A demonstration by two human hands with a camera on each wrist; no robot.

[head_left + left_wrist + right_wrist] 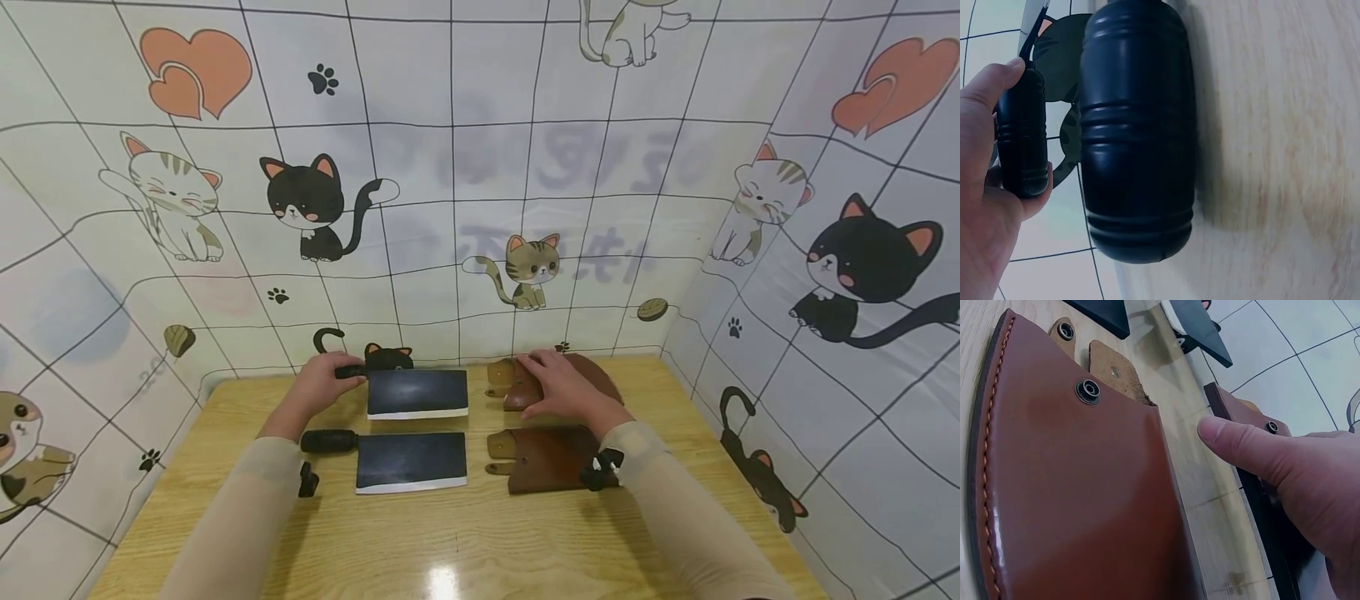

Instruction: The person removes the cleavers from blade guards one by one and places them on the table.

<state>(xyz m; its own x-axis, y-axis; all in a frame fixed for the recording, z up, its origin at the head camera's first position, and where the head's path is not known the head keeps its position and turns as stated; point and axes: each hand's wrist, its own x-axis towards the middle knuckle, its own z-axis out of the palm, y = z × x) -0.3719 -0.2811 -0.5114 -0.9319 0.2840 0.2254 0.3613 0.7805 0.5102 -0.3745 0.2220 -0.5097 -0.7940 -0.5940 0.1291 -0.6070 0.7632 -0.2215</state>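
My left hand (318, 387) grips the black ribbed handle (1022, 131) of the far cleaver (417, 393), with the thumb laid near the blade end. This cleaver's dark blade has a pale edge facing me. My right hand (566, 387) spans the far brown leather sheath (600, 379), thumb on its near side and fingertips at its far side. In the right wrist view the thumb (1241, 440) lies along that sheath, while the other fingers are hidden. A second cleaver (412, 461) lies closer to me, its black handle (1138, 137) pointing left. Beside it rests a second sheath (551, 460) with a snap stud.
Everything is set out on a light wooden table (375, 550). Cloth printed with cats and a grid (420, 283) rises behind the table and along both sides. Tan strap flaps (1116, 369) stick out from the sheaths' left ends, towards the blades.
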